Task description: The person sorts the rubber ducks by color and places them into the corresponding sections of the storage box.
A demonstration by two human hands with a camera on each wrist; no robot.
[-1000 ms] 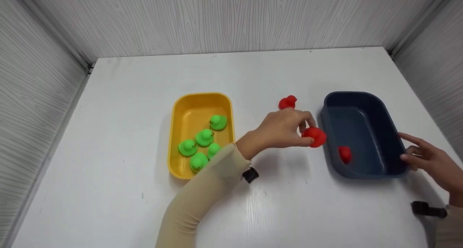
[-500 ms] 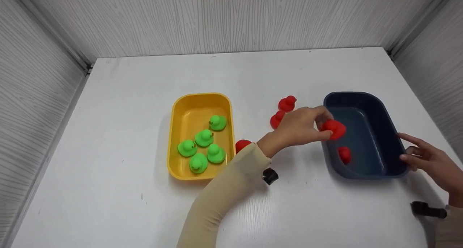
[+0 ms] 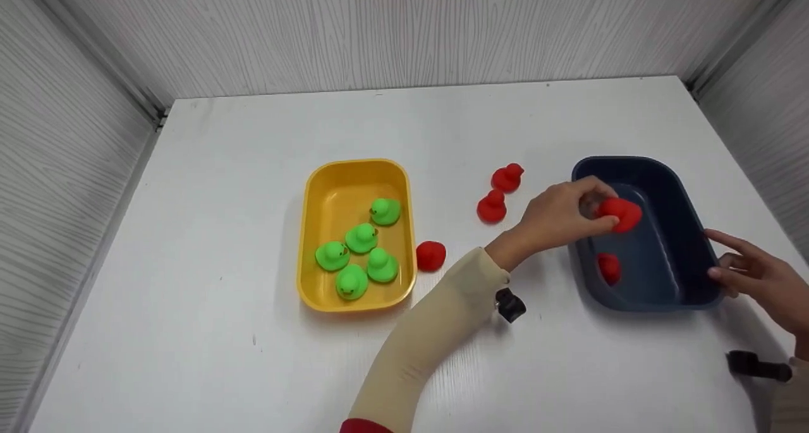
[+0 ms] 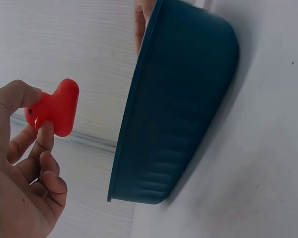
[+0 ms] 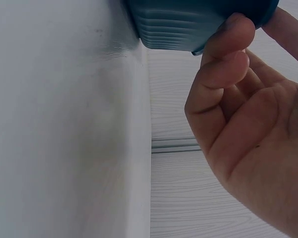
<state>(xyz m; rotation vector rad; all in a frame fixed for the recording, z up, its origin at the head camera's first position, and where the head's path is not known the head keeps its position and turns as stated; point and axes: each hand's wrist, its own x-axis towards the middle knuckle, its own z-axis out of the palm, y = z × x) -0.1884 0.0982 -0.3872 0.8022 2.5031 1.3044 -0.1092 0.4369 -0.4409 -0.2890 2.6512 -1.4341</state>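
My left hand [image 3: 565, 213] pinches a red rubber duck [image 3: 622, 215] between thumb and fingertips, over the left part of a dark blue bin [image 3: 698, 243]. In the left wrist view the duck [image 4: 59, 109] shows its eye and beak, held above the bin's rim. Inside the bin, near its left wall, lies another red duck [image 3: 609, 268]. My right hand [image 3: 761, 281] grips the bin's right rim with thumb and fingers; the right wrist view shows the fingers [image 5: 221, 69] curled against its outer side.
A yellow bin [image 3: 303, 243] with several green ducks [image 3: 363, 237] stands left of centre. Between the bins, red ducks [image 3: 492, 207] [image 3: 507, 178] sit on the white table [image 3: 208, 332], and another red duck [image 3: 431, 256] lies beside the yellow bin. Pale wood-grain walls [image 3: 404, 35] enclose the table.
My left hand has carried the red duck rightward, from left of the blue bin to over it. My right hand has stayed at the bin's rim.
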